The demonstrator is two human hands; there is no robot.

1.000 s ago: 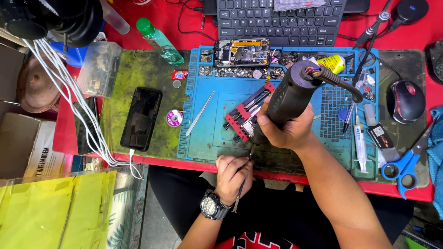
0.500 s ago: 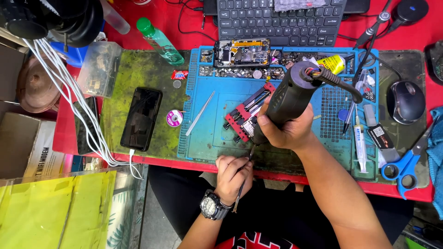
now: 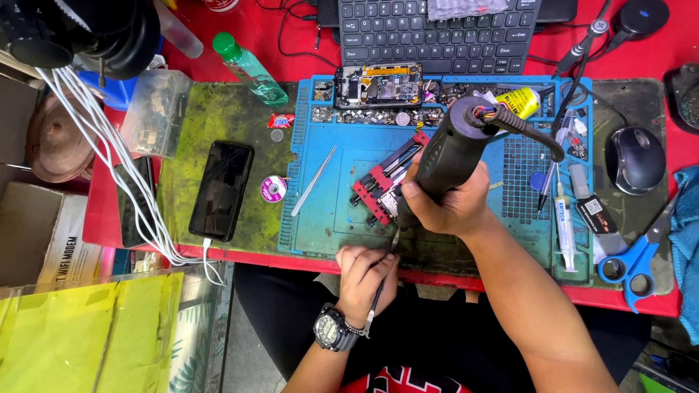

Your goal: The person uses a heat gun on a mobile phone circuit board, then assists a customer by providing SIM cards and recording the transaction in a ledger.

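Right hand (image 3: pixel 444 207) gripping hot-air gun (image 3: pixel 450 156), left hand (image 3: pixel 364 276) holding tweezers (image 3: pixel 380 287)

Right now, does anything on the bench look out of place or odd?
Mostly ordinary repair clutter. One oddity: a black phone lies at the red table's left edge, partly under loose white cables trailing off the front. The opened phone lies bare at the blue mat's top.

A black slab smartphone (image 3: pixel 221 191) lies left of the blue silicone work mat (image 3: pixel 342 211); blue-handled scissors (image 3: pixel 632 263) and a black computer mouse (image 3: pixel 636 159) sit right.
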